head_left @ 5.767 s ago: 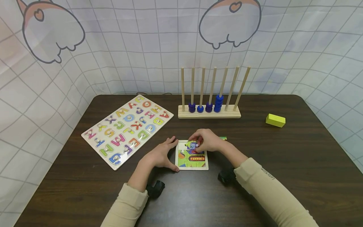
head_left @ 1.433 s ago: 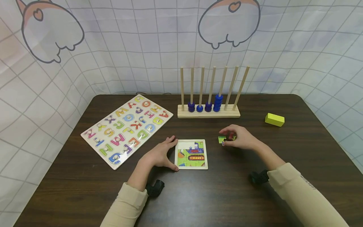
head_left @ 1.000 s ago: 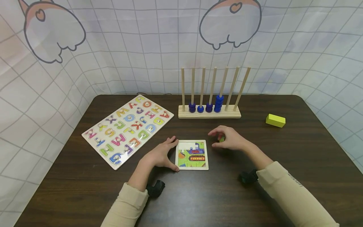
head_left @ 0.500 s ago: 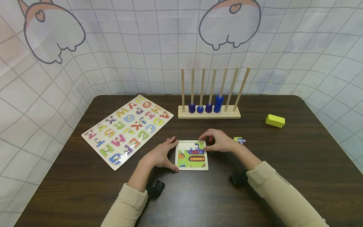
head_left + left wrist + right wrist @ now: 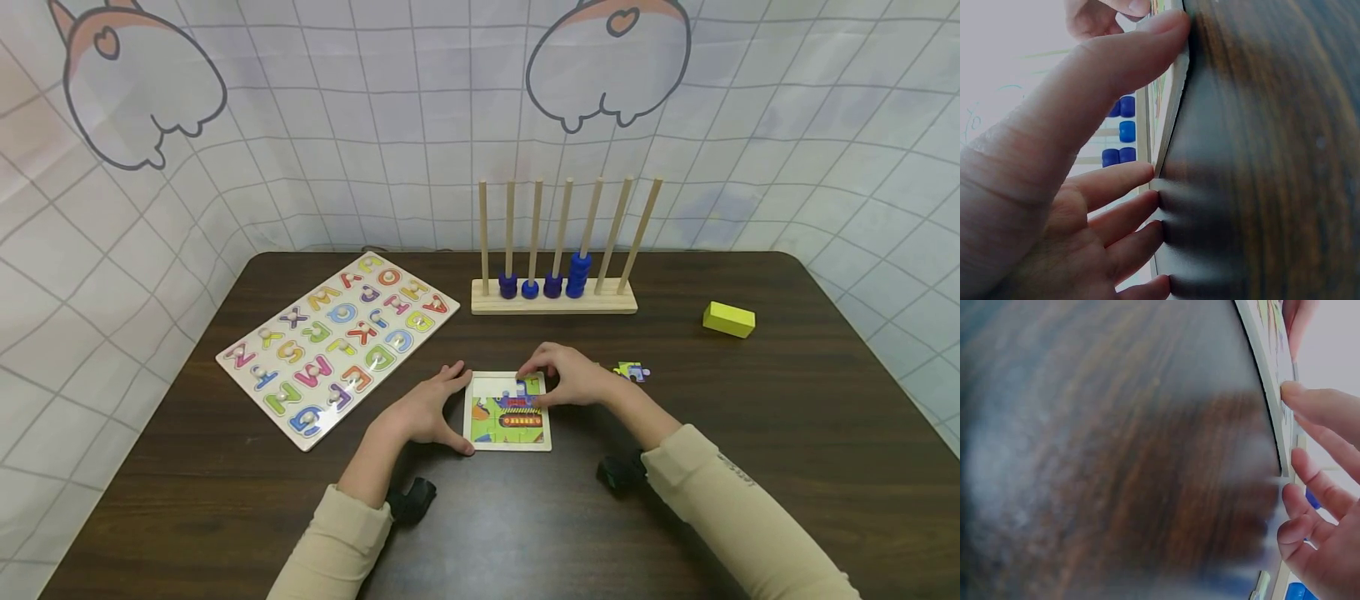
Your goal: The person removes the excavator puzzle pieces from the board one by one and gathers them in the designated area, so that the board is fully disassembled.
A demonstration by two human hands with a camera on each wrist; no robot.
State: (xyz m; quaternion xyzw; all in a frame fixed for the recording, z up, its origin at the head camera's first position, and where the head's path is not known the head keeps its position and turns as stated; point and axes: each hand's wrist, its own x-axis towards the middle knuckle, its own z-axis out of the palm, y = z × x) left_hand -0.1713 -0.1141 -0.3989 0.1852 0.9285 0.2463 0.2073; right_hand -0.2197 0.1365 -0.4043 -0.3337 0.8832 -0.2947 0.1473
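A square jigsaw puzzle in a pale frame (image 5: 510, 446), showing a vehicle with tracks on green, lies on the table. Its upper left part is bare. My left hand (image 5: 420, 410) rests at the frame's left side, thumb at the near corner and fingertips by the far one, fingers mostly straight. At the top right, my right hand (image 5: 573, 377) touches the puzzle with thumb and index finger either side of the corner piece (image 5: 533, 385); its other fingers hang loose. Behind the right wrist lies a loose puzzle piece (image 5: 632, 372), partly hidden by the hand.
Left of the puzzle lies an alphabet peg board (image 5: 337, 346). A wooden peg stand (image 5: 553, 307) with blue and purple beads stands at the back, its rods upright. Farther right is a yellow block (image 5: 729, 319). A grid-patterned cloth (image 5: 360, 167) hangs behind the table.
The right hand placed a piece earlier, reached to the loose pieces, then came back left to the puzzle's top right corner. The left hand has stayed at the frame.
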